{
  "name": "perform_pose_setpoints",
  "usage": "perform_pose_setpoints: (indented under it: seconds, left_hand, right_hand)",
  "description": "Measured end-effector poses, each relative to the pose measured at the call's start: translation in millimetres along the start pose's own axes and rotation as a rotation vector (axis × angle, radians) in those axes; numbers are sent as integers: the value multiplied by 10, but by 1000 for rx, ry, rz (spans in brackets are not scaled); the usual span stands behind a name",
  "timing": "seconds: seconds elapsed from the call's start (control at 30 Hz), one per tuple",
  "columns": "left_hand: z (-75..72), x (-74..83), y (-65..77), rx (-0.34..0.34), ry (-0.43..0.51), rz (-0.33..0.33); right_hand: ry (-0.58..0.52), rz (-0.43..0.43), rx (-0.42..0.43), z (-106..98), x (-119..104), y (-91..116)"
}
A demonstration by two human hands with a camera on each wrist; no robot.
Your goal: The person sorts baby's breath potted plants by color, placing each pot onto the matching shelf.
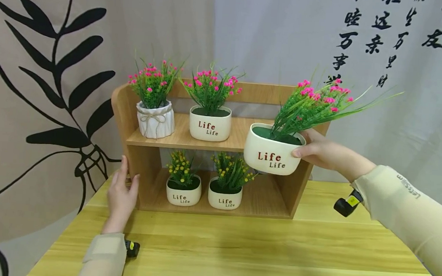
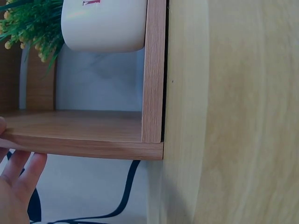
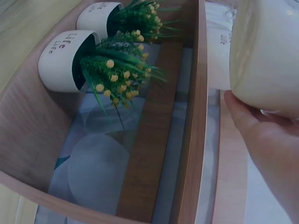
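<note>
My right hand (image 1: 320, 150) grips the right end of a white "Life" flower pot (image 1: 272, 151), thumb on its front. The pot, with pink artificial flowers, is tilted and held in front of the right part of the wooden shelf's (image 1: 256, 147) upper board. My left hand (image 1: 122, 191) holds the shelf's left side panel, fingers on the outer face in the left wrist view and thumb at the front edge. In the right wrist view the held pot (image 3: 266, 56) shows only partly, above the upper board.
A ribbed white pot (image 1: 155, 121) with a twine bow and another "Life" pot (image 1: 209, 126), both with pink flowers, stand on the upper board. Two pots with yellow flowers, the left pot (image 1: 183, 195) and right pot (image 1: 225, 198), stand below. The shelf rests on a wooden table (image 1: 237, 248) before a printed curtain.
</note>
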State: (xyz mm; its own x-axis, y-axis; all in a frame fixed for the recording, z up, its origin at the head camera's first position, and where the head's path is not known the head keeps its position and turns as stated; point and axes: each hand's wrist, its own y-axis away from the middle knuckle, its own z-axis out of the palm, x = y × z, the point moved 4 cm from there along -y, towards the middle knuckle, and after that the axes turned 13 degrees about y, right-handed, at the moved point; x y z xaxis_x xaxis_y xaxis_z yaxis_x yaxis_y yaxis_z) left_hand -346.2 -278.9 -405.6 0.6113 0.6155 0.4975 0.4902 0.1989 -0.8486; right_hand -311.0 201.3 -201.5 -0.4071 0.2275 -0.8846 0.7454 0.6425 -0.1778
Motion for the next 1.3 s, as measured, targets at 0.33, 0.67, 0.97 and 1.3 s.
perform_pose_setpoints:
  seconds: [0.33, 0.67, 0.97, 1.3]
  left_hand:
    - [-10, -8, 18, 8, -10, -1]
    - [-26, -21, 13, 21, -16, 0]
    - [-11, -19, -8, 9, -17, -4]
    - [13, 5, -3, -5, -24, -17]
  right_hand:
    - [65, 126, 52, -108, -33, -129]
    - [109, 170, 40, -81, 21, -306]
    - [82, 243, 21, -165, 118, -338]
    - [83, 238, 43, -267, 170, -441]
